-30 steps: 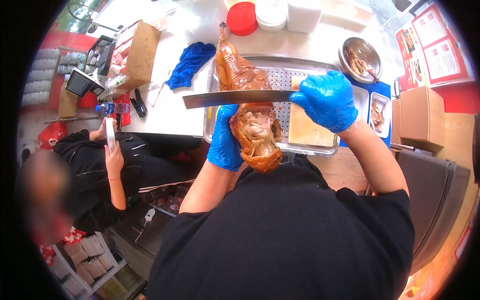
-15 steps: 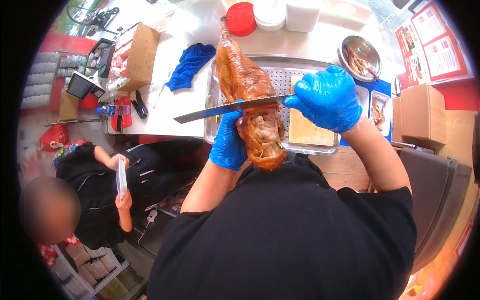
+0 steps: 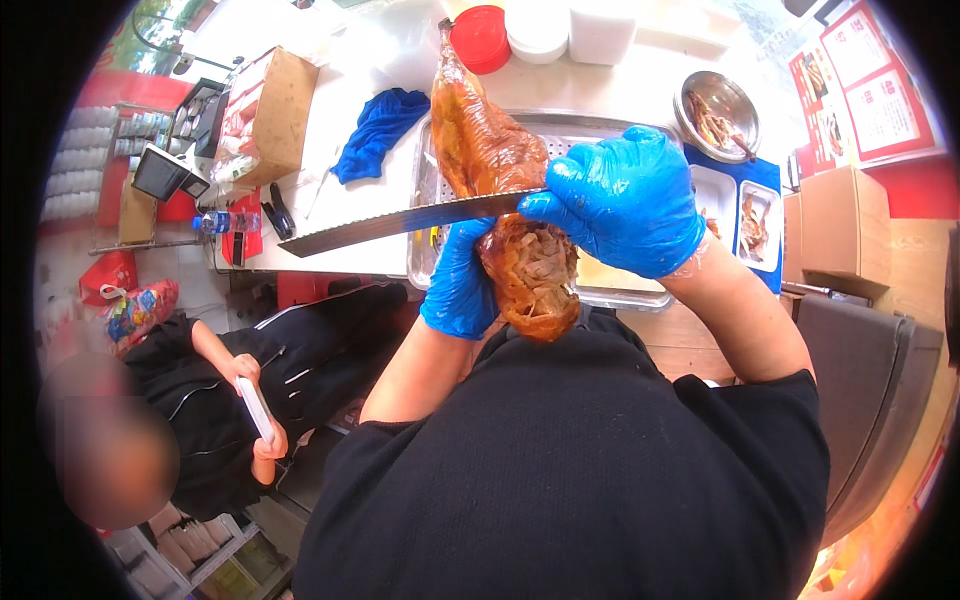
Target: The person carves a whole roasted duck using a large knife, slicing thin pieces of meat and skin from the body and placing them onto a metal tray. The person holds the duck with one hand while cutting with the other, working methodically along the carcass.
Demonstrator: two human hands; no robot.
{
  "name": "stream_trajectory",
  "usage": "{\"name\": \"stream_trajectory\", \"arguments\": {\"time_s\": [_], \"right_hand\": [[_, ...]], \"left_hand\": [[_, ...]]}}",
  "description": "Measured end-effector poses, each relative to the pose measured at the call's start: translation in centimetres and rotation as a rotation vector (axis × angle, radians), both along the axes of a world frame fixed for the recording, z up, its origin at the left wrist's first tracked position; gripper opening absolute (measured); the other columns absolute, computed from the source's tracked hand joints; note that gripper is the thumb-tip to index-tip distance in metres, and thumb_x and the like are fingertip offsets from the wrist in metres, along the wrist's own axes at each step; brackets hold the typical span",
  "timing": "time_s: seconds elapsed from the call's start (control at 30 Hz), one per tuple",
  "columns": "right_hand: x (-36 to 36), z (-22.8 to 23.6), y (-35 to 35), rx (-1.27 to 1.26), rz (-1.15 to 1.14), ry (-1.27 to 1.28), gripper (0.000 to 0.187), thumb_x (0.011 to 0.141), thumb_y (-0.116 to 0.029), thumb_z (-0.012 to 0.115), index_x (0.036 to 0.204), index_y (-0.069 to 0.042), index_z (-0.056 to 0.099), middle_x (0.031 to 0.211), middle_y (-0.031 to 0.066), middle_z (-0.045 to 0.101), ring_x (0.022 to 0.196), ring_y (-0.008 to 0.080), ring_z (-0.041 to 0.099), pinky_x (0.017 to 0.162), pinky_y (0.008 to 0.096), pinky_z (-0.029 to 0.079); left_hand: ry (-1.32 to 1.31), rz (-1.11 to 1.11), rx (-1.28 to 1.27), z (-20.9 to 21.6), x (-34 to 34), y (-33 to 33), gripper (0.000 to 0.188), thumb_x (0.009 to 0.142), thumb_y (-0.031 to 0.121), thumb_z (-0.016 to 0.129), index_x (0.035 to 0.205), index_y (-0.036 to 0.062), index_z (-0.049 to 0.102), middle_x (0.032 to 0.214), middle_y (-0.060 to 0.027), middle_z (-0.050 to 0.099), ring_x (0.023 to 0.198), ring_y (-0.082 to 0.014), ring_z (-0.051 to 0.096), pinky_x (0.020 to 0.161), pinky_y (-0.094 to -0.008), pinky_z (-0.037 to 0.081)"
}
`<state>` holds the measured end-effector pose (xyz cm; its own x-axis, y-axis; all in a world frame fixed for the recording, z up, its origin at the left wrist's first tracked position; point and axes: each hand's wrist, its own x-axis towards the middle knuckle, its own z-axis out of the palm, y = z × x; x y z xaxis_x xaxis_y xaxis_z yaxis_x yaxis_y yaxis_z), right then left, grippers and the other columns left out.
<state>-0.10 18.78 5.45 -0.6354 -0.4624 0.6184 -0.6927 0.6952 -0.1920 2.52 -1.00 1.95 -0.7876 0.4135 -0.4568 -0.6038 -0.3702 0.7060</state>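
A glossy brown roast duck [image 3: 485, 150] stretches over a perforated metal tray [image 3: 590, 125], its narrow end pointing away from me. At the near end the skin is open and pale meat shows. My left hand [image 3: 462, 285], in a blue glove, is closed round the left side of this near part. In my right hand [image 3: 630, 205], also blue-gloved, is a long serrated knife [image 3: 400, 222]. Its blade lies across the duck above my left hand, with the tip far out to the left. The knife's handle is hidden in my fist. A pale yellowish board [image 3: 610, 277] partly shows in the tray.
Right of the tray are a metal bowl [image 3: 718, 115] with meat pieces and a white dish [image 3: 757, 230] of scraps. A blue cloth [image 3: 380, 135], black stapler [image 3: 278, 212] and water bottle [image 3: 225, 222] lie left. Another person [image 3: 230, 400] holds a white flat object at lower left.
My right hand has drawn the knife to the left, so its blade reaches further past the duck. My left hand stays on the duck. The other person has shifted slightly.
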Motion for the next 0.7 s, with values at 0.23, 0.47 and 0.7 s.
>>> {"name": "stream_trajectory", "arguments": {"time_s": [0.23, 0.47, 0.7], "right_hand": [[0.2, -0.9, 1.2, 0.118, -0.063, 0.088, 0.037, 0.088, -0.042, 0.065, 0.064, -0.016, 0.054, 0.053, 0.0050, 0.048, 0.047, 0.0204, 0.051, 0.049, 0.0311, 0.039], [-0.4, -1.5, 1.7, 0.107, -0.047, 0.061, 0.037, 0.086, -0.041, 0.065, 0.062, -0.015, 0.053, 0.054, 0.0057, 0.049, 0.048, 0.0233, 0.053, 0.048, 0.0342, 0.039], [0.1, -4.0, 3.1, 0.057, -0.067, -0.014, 0.035, 0.087, -0.039, 0.066, 0.064, -0.015, 0.054, 0.056, 0.0066, 0.052, 0.049, 0.0261, 0.054, 0.049, 0.0367, 0.042]], "left_hand": [[-0.022, 0.081, 0.099, -0.3, 0.1, -0.4, 0.073, 0.087, 0.050, 0.054, 0.145, 0.0088, 0.036, 0.137, -0.0176, 0.051, 0.124, -0.0331, 0.053, 0.104, -0.0475, 0.046], [-0.056, 0.097, 0.238, -1.5, -0.9, -0.9, 0.066, 0.088, 0.043, 0.060, 0.141, 0.0078, 0.041, 0.134, -0.0153, 0.054, 0.121, -0.0305, 0.056, 0.103, -0.0450, 0.047], [-0.044, 0.085, 0.222, -2.3, -1.1, -0.6, 0.064, 0.092, 0.051, 0.053, 0.141, 0.0105, 0.042, 0.135, -0.0138, 0.054, 0.121, -0.0299, 0.055, 0.104, -0.0460, 0.046]]}}
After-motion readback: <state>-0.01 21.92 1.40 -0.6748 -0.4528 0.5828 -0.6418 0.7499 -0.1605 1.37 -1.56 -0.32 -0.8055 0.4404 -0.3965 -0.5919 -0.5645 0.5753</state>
